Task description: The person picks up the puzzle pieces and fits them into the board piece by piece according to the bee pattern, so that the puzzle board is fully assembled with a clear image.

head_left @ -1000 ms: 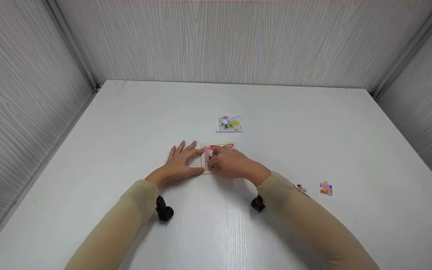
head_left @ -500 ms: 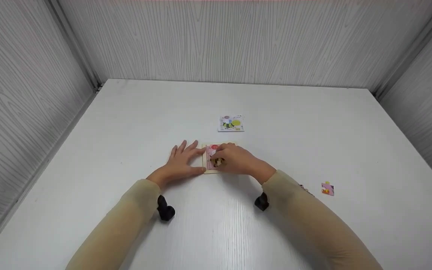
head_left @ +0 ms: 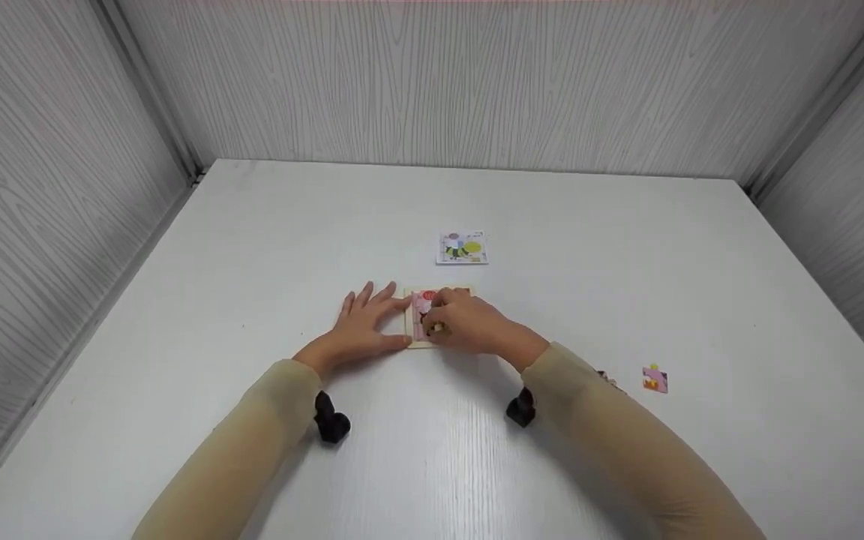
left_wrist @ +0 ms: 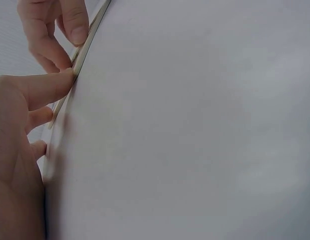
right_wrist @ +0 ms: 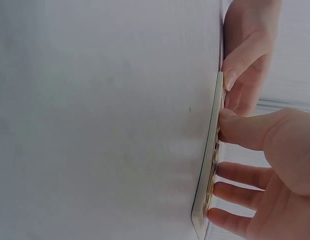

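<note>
A small jigsaw puzzle in a pale wooden frame (head_left: 409,322) lies on the white table in front of me. My left hand (head_left: 361,326) has its fingers spread, with thumb and index finger touching the frame's left edge. My right hand (head_left: 469,324) is bent over the puzzle picture (head_left: 421,304), which is pink with a red spot. Its thumb and index finger pinch a yellowish puzzle piece (head_left: 438,328) at the board, partly hidden by the fingers. In the right wrist view, the other right fingers (right_wrist: 240,192) touch the puzzle's face.
A square card (head_left: 462,247) with a bee picture lies beyond the frame. A loose pink puzzle piece (head_left: 655,379) lies to the right. Another piece (head_left: 607,377) is partly covered by my right sleeve (head_left: 589,401). Wood-grain walls (head_left: 432,82) enclose the table.
The right fingers shift slightly over the puzzle, uncovering and then covering more of the black-and-yellow part. The left hand stays at the frame's edge.
</note>
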`<state>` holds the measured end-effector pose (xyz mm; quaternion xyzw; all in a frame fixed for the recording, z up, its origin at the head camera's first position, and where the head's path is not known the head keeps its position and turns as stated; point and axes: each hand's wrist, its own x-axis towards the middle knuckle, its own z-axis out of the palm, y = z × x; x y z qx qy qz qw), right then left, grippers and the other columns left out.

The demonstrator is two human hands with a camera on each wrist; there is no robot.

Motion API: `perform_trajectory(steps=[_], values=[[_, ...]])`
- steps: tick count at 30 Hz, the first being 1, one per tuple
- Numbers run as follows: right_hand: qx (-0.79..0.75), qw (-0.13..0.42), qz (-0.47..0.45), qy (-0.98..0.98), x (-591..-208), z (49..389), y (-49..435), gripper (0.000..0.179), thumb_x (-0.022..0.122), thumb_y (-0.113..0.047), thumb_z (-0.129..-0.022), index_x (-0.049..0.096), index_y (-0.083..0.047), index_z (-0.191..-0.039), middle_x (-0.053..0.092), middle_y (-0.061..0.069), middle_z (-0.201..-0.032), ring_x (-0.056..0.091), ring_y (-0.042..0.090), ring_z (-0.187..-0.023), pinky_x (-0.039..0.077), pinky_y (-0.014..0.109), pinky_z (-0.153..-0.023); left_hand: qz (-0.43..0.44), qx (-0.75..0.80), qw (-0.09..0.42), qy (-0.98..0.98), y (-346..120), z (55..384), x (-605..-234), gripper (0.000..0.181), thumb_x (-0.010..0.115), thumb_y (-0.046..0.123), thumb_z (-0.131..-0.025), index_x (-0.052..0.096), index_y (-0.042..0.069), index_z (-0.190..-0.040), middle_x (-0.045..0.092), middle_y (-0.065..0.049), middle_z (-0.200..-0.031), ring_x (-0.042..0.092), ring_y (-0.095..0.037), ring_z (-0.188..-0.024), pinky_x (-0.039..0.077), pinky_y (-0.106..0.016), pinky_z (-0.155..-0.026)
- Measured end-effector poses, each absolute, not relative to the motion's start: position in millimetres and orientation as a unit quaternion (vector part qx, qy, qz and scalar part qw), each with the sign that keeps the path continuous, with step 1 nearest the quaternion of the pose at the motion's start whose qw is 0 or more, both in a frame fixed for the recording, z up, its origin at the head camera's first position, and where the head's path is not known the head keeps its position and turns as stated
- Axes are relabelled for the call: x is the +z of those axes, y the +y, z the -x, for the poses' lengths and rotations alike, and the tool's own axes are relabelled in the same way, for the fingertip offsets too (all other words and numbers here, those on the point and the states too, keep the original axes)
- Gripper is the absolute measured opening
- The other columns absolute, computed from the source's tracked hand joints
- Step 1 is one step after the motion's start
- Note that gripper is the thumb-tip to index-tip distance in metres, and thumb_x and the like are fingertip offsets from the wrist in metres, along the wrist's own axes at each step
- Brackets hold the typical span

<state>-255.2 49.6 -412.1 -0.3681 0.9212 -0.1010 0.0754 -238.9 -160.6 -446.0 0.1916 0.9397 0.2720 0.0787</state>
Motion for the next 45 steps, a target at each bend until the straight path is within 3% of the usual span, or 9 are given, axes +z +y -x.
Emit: perform_trajectory(steps=[6, 12, 21, 28, 45], values=[[-0.09, 0.1, 0.363, 0.922, -408, 256, 49, 0.025, 0.065, -0.027, -0.088, 0.07, -0.018, -0.111, 0.052, 0.007, -0.124, 0.046, 0.023, -0.108, 0.041, 0.039, -0.093, -0.188, 0.266, 0.08, 0.942, -161, 238, -445, 0.067, 0.059, 0.045, -0.084, 0.038, 0.021, -0.143, 0.012, -0.007, -0.155, -0.005, -0.033, -0.14, -0.008, -0.051, -0.108], [-0.145, 0.097, 0.358, 0.917, -398, 256, 57, 0.032, 0.066, -0.021, -0.087, 0.065, -0.016, -0.119, 0.055, 0.008, -0.123, 0.049, 0.023, -0.111, 0.042, 0.038, -0.094, -0.192, 0.273, 0.081, 0.939, -163, 239, -446, 0.068, 0.058, 0.047, -0.084, 0.038, 0.02, -0.143, 0.012, -0.007, -0.155, -0.006, -0.033, -0.14, -0.009, -0.05, -0.108], [-0.199, 0.078, 0.352, 0.911, -392, 249, 84, 0.026, 0.064, -0.019, -0.089, 0.067, -0.009, -0.112, 0.057, 0.007, -0.12, 0.048, 0.023, -0.114, 0.04, 0.037, -0.097, -0.192, 0.276, 0.079, 0.938, -163, 238, -449, 0.068, 0.058, 0.047, -0.083, 0.039, 0.019, -0.142, 0.013, -0.007, -0.155, -0.006, -0.033, -0.14, -0.01, -0.05, -0.108], [-0.237, 0.106, 0.319, 0.912, -384, 237, 107, 0.031, 0.064, -0.019, -0.089, 0.063, -0.009, -0.118, 0.057, 0.004, -0.122, 0.05, 0.024, -0.115, 0.041, 0.038, -0.096, -0.187, 0.271, 0.084, 0.94, -161, 238, -449, 0.068, 0.057, 0.048, -0.084, 0.037, 0.021, -0.144, 0.011, -0.005, -0.155, -0.007, -0.031, -0.14, -0.011, -0.048, -0.108], [-0.267, 0.068, 0.331, 0.902, -388, 216, 180, 0.027, 0.065, -0.018, -0.088, 0.065, -0.007, -0.113, 0.061, 0.002, -0.115, 0.053, 0.021, -0.112, 0.043, 0.041, -0.093, -0.195, 0.275, 0.083, 0.938, -159, 237, -449, 0.068, 0.057, 0.046, -0.085, 0.036, 0.021, -0.144, 0.011, -0.006, -0.155, -0.007, -0.031, -0.14, -0.012, -0.049, -0.108]])
